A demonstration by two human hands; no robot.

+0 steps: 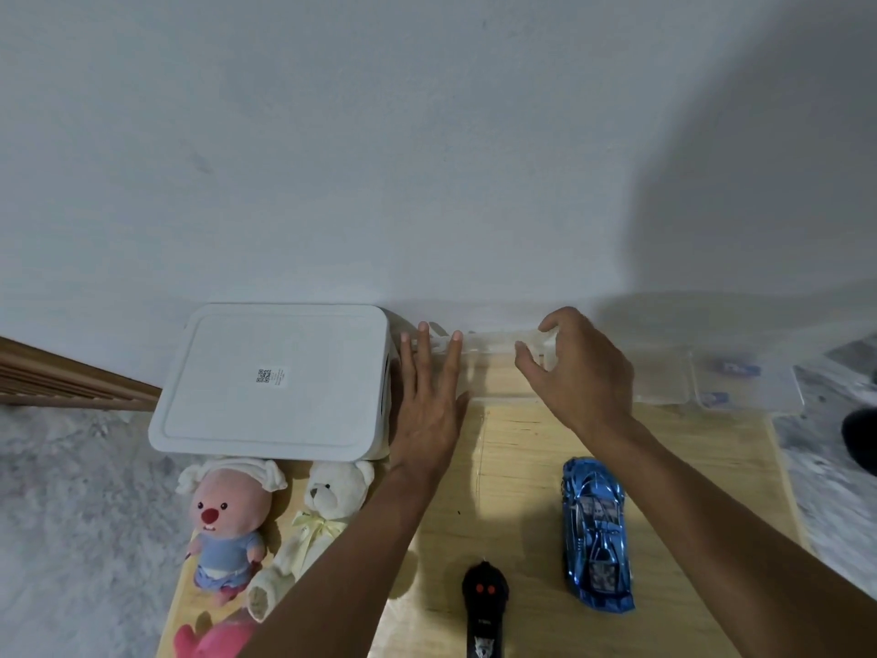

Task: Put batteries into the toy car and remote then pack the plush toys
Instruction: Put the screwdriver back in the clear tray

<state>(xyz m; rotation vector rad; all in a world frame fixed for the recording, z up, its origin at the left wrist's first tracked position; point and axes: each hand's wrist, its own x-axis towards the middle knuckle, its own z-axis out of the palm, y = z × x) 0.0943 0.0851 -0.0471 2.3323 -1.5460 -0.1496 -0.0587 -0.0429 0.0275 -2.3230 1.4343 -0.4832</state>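
A clear plastic box stands at the back of the wooden table, against the wall. My left hand lies with straight fingers on its left end. My right hand curls over its right end, thumb and fingers pinching the rim. The blue toy car lies near my right forearm, and the black remote is at the front edge. A pink plush in blue clothes and a white bear plush lie at the left. A red-pink plush is partly cut off below.
A white lidded storage box sits at the back left, touching the plush toys' heads. Right of my right hand stands another clear container with blue batteries inside. Grey carpet surrounds the table.
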